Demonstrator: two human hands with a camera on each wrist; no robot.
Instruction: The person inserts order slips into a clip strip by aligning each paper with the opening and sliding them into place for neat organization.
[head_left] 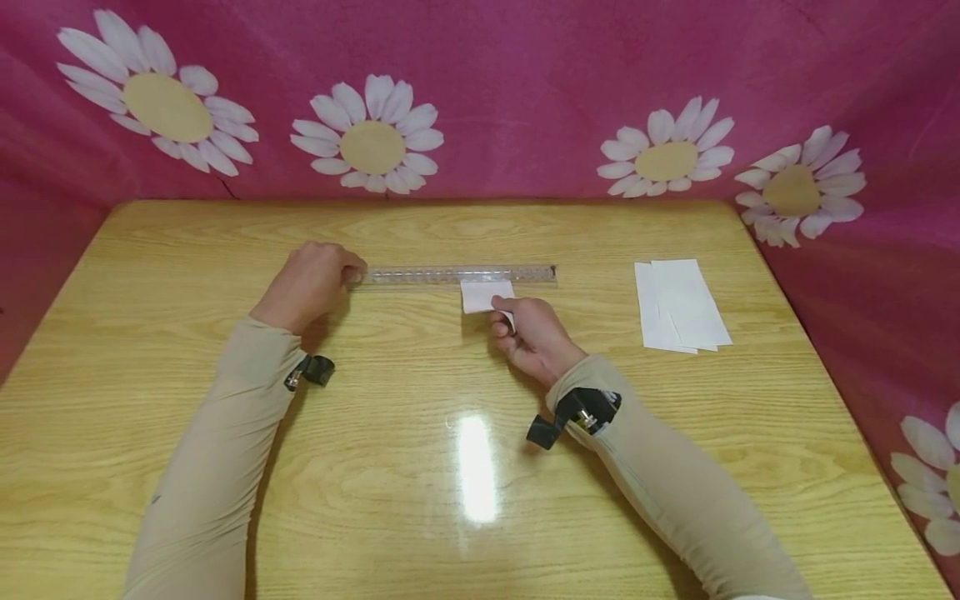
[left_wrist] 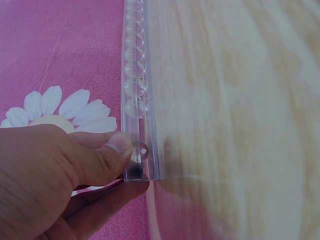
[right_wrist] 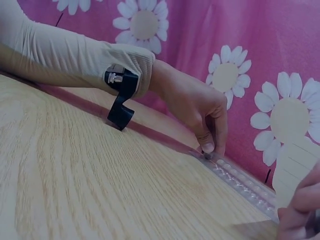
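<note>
A clear plastic ruler (head_left: 420, 276) with a row of round holes lies crosswise on the table. My left hand (head_left: 309, 282) pinches its left end; in the left wrist view the thumb (left_wrist: 119, 143) is on top of the ruler (left_wrist: 135, 95) and a finger is beneath. Between the thumb and curled fingers of my right hand (head_left: 536, 335) is a small white slip of paper (head_left: 480, 296). Its far edge meets the ruler's near edge in the head view. Faint lines show on this paper (right_wrist: 296, 167) in the right wrist view.
White paper sheets (head_left: 690, 304) lie overlapping on the right of the wooden table (head_left: 375, 467). Behind the table and along its right side hangs a pink cloth (head_left: 517, 100) with daisies. Both wrists wear black camera straps (head_left: 588, 408) over beige sleeves.
</note>
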